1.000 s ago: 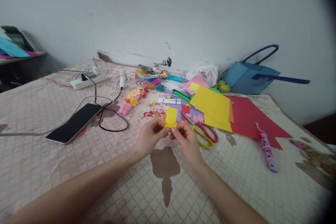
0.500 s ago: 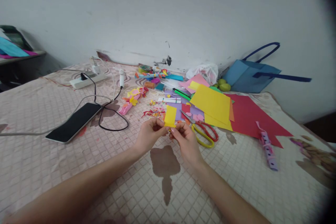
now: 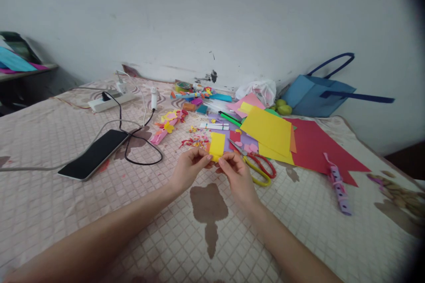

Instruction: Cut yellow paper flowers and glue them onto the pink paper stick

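Observation:
A small yellow paper strip (image 3: 217, 143) stands up between my hands near the middle of the view, its lower end folded. My left hand (image 3: 190, 167) pinches the left side of that lower end between thumb and fingers. On the right side, my right hand (image 3: 236, 172) pinches the same end, thumb on top. Scissors with red and yellow handles (image 3: 260, 170) lie just right of my right hand. Beyond the strip are a purple sheet (image 3: 225, 135) and small coloured paper scraps (image 3: 195, 140).
At left lie a black phone (image 3: 94, 154), looped cables and a power strip (image 3: 113, 102). Yellow sheets (image 3: 267, 131), a red sheet (image 3: 312, 146) and a blue bag (image 3: 315, 95) are at right. A purple decorated roll (image 3: 339, 190) lies nearer.
My thumbs have moved slightly apart on the folded lower end, and more yellow shows between them. The strip has shifted a little to the right.

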`<state>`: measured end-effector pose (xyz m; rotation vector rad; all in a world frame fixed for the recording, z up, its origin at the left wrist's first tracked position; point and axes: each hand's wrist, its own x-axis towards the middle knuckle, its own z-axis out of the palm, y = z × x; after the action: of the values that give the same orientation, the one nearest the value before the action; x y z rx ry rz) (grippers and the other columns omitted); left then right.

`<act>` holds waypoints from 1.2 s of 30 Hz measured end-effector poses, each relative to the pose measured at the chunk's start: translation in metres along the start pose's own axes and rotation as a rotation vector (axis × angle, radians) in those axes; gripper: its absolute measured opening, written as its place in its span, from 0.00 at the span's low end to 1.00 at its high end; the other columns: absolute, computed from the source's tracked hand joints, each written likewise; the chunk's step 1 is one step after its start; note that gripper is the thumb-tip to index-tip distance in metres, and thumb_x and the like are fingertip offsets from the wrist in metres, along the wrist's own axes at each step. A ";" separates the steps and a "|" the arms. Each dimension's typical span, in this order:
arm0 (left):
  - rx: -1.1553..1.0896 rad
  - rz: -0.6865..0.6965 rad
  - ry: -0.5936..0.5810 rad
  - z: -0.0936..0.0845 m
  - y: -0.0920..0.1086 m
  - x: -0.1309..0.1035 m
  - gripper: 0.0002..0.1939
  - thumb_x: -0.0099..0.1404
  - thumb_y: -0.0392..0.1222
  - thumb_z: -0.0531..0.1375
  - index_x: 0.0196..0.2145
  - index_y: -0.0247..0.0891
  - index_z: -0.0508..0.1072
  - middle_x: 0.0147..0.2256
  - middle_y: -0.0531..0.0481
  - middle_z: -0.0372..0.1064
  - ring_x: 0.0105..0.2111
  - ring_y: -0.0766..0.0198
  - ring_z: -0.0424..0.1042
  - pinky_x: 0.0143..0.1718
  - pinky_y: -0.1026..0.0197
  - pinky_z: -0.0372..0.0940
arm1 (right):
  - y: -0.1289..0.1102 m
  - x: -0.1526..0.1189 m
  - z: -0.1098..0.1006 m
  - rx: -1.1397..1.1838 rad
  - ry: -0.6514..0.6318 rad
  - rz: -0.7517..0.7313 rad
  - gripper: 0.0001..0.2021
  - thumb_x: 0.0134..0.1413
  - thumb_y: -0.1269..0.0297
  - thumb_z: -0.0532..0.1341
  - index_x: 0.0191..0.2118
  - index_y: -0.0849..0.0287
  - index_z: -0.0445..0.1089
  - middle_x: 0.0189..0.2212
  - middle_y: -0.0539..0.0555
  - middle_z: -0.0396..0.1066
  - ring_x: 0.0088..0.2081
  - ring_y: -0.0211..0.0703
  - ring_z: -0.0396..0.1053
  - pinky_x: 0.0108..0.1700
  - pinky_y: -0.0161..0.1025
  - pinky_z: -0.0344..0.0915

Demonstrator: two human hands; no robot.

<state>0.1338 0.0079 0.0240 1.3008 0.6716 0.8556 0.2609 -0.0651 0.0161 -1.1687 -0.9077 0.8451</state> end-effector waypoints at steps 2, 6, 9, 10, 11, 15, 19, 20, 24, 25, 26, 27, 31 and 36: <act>-0.007 0.002 0.001 0.000 0.000 0.000 0.11 0.54 0.44 0.64 0.27 0.32 0.70 0.25 0.50 0.71 0.27 0.67 0.71 0.32 0.63 0.66 | 0.001 0.000 0.000 0.025 -0.010 0.008 0.05 0.51 0.62 0.62 0.30 0.56 0.66 0.28 0.48 0.65 0.30 0.37 0.65 0.33 0.36 0.63; -0.026 0.015 0.000 0.000 0.002 0.000 0.10 0.52 0.41 0.65 0.27 0.32 0.70 0.26 0.49 0.71 0.28 0.67 0.71 0.33 0.63 0.66 | 0.003 0.002 -0.002 -0.001 -0.001 0.002 0.04 0.51 0.63 0.62 0.30 0.57 0.66 0.27 0.47 0.65 0.29 0.36 0.64 0.34 0.35 0.62; -0.059 0.017 -0.014 0.002 0.004 0.000 0.11 0.50 0.41 0.66 0.27 0.32 0.70 0.26 0.50 0.71 0.28 0.67 0.70 0.33 0.63 0.66 | 0.005 0.003 -0.003 -0.022 0.012 -0.001 0.05 0.50 0.63 0.62 0.29 0.57 0.66 0.26 0.47 0.65 0.29 0.36 0.64 0.33 0.35 0.62; -0.067 0.016 -0.016 0.002 0.004 0.000 0.11 0.50 0.40 0.66 0.27 0.32 0.69 0.27 0.50 0.71 0.28 0.67 0.70 0.33 0.63 0.66 | 0.005 0.003 -0.003 -0.038 0.019 -0.006 0.05 0.50 0.63 0.62 0.29 0.57 0.66 0.26 0.47 0.65 0.29 0.37 0.64 0.33 0.35 0.61; -0.073 0.015 -0.015 0.002 0.004 0.000 0.11 0.50 0.40 0.66 0.27 0.32 0.69 0.27 0.50 0.71 0.28 0.67 0.70 0.33 0.63 0.66 | 0.005 0.003 -0.003 -0.056 0.026 -0.012 0.05 0.50 0.63 0.62 0.29 0.57 0.66 0.26 0.47 0.65 0.29 0.37 0.64 0.33 0.36 0.61; -0.055 -0.015 0.007 0.002 0.002 -0.001 0.12 0.50 0.42 0.66 0.27 0.32 0.69 0.27 0.50 0.71 0.27 0.67 0.70 0.32 0.63 0.66 | 0.005 0.002 -0.002 -0.130 0.035 -0.040 0.05 0.49 0.63 0.62 0.29 0.57 0.66 0.26 0.48 0.65 0.29 0.38 0.64 0.33 0.36 0.62; -0.039 -0.020 0.038 0.001 0.000 0.000 0.11 0.50 0.41 0.66 0.25 0.33 0.68 0.24 0.52 0.70 0.26 0.68 0.70 0.32 0.63 0.66 | 0.004 0.001 -0.001 -0.138 0.036 -0.049 0.05 0.49 0.64 0.62 0.30 0.57 0.66 0.27 0.48 0.65 0.30 0.38 0.64 0.34 0.36 0.62; -0.043 -0.016 0.040 0.001 0.000 0.000 0.11 0.49 0.41 0.66 0.24 0.33 0.68 0.24 0.52 0.70 0.26 0.68 0.70 0.32 0.63 0.66 | 0.004 0.001 -0.001 -0.130 0.036 -0.044 0.05 0.49 0.64 0.62 0.30 0.57 0.65 0.27 0.48 0.65 0.30 0.38 0.65 0.34 0.37 0.62; -0.080 0.000 0.027 0.002 -0.002 -0.001 0.12 0.48 0.40 0.67 0.25 0.33 0.67 0.25 0.51 0.70 0.26 0.67 0.71 0.32 0.63 0.67 | 0.004 0.002 -0.001 -0.114 0.044 -0.026 0.06 0.49 0.63 0.62 0.29 0.57 0.65 0.25 0.48 0.66 0.29 0.38 0.65 0.33 0.37 0.62; -0.093 0.005 0.023 0.002 -0.002 -0.001 0.12 0.48 0.40 0.67 0.26 0.33 0.67 0.26 0.51 0.71 0.27 0.67 0.71 0.32 0.63 0.67 | 0.004 0.002 -0.001 -0.110 0.047 -0.027 0.06 0.48 0.63 0.62 0.29 0.57 0.66 0.25 0.48 0.66 0.28 0.38 0.65 0.33 0.37 0.62; -0.106 0.011 0.020 0.003 -0.002 -0.001 0.13 0.48 0.39 0.67 0.27 0.33 0.67 0.27 0.51 0.71 0.27 0.67 0.71 0.32 0.62 0.67 | 0.004 0.002 -0.001 -0.104 0.051 -0.027 0.06 0.48 0.63 0.62 0.29 0.57 0.66 0.25 0.48 0.66 0.28 0.38 0.65 0.33 0.37 0.62; -0.119 0.017 0.018 0.003 -0.002 -0.001 0.14 0.48 0.39 0.67 0.28 0.34 0.66 0.27 0.51 0.71 0.28 0.67 0.71 0.32 0.62 0.67 | 0.005 0.002 0.000 -0.097 0.055 -0.028 0.06 0.48 0.63 0.62 0.28 0.57 0.66 0.25 0.48 0.66 0.28 0.38 0.65 0.33 0.37 0.62; -0.165 0.031 0.009 0.004 -0.003 -0.001 0.17 0.49 0.37 0.67 0.33 0.35 0.63 0.29 0.52 0.71 0.30 0.67 0.72 0.34 0.62 0.67 | 0.005 0.003 0.001 -0.077 0.074 -0.035 0.05 0.48 0.64 0.63 0.28 0.57 0.65 0.25 0.48 0.66 0.28 0.37 0.64 0.33 0.37 0.62; -0.162 0.058 0.015 0.004 -0.005 0.000 0.18 0.49 0.36 0.66 0.34 0.35 0.63 0.30 0.51 0.71 0.31 0.65 0.72 0.35 0.60 0.67 | 0.005 0.002 0.003 -0.053 0.106 -0.026 0.08 0.47 0.64 0.63 0.33 0.57 0.65 0.29 0.49 0.67 0.29 0.37 0.65 0.34 0.38 0.64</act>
<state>0.1378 0.0052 0.0197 1.1736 0.5666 0.9488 0.2584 -0.0609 0.0122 -1.2337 -0.8612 0.7348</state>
